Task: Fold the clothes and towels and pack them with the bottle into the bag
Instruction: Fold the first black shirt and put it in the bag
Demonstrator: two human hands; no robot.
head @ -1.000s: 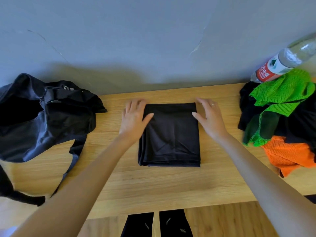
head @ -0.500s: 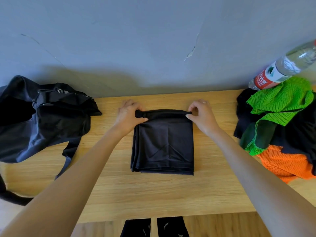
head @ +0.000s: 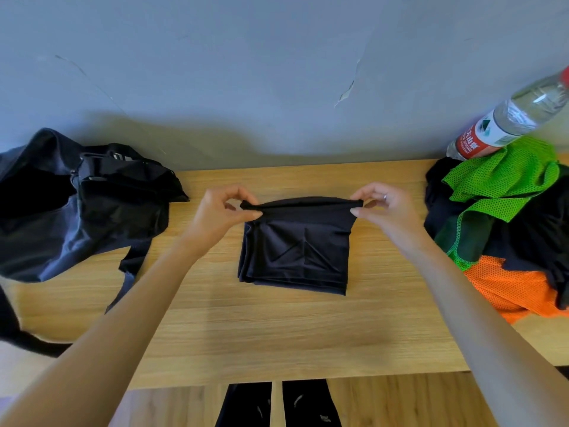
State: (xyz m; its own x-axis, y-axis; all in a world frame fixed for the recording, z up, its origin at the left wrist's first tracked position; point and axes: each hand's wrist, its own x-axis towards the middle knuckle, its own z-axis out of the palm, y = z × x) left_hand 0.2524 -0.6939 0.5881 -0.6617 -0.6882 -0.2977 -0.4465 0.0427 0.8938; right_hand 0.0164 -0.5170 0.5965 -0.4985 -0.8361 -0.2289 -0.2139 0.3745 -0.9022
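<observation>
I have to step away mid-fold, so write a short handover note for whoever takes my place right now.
Left hand and right hand each pinch a far corner of the folded black garment, lifting that edge off the table.
Bag lies open at the left, nothing visibly packed.
Green cloth, orange cloth and dark clothes lie heaped at the right, bottle behind them.
Done: garment nearly folded.
Left: finish this fold, fold the heap, pack everything with the bottle.
</observation>
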